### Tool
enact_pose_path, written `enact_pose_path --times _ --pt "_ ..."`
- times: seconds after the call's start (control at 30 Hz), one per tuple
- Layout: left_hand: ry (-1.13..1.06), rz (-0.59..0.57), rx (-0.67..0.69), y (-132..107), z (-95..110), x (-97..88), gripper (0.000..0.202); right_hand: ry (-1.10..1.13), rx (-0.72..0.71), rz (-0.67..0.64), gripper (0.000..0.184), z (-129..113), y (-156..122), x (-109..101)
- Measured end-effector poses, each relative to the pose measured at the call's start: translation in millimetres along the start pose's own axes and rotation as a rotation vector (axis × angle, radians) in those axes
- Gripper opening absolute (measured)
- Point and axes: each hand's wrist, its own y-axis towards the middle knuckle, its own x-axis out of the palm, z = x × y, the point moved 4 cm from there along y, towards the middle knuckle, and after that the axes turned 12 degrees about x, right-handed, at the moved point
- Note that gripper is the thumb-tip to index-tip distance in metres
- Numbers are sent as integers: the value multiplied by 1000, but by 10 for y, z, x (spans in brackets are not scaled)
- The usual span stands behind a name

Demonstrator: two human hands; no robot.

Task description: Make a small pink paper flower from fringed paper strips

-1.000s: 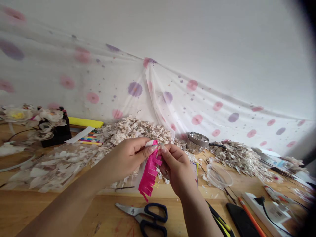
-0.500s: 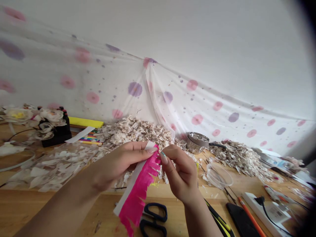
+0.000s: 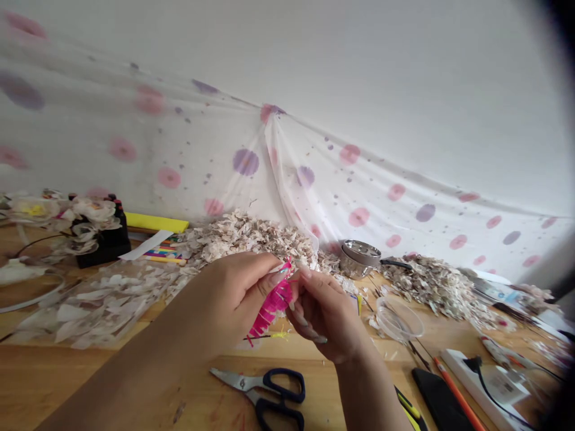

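A fringed pink paper strip (image 3: 272, 308) is pinched in my left hand (image 3: 236, 290), which covers most of its white edge. My right hand (image 3: 330, 311) is just to the right, its thumb and forefinger closed on the tips of the fringe; its other fingers curl below. Underneath, on the wooden table, lie scissors (image 3: 281, 389) with dark blue handles, blades pointing left. A short stem with a yellow fringed tip (image 3: 281, 335) lies just behind the strip.
Heaps of dried petals (image 3: 251, 236) cover the table's back. A metal bowl (image 3: 359, 257) and a clear plastic lid (image 3: 399, 317) stand right of my hands. Further right are a black phone (image 3: 442, 398), an orange pencil (image 3: 458, 395) and a power strip (image 3: 485, 383). A petal-filled bag (image 3: 94, 311) lies left.
My left hand has turned over the strip, and the strip now hangs shorter and tilted away. My right fingers have shifted along the fringe. The scissor blades have come into sight.
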Motion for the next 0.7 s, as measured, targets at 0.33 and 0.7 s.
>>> enact_pose_path --times 0.33,0.7 --pt "155 44 194 18 18 0 24 149 100 -120 33 33 26 29" --pt "441 131 569 28 117 -12 26 255 261 -236 43 49 37 56"
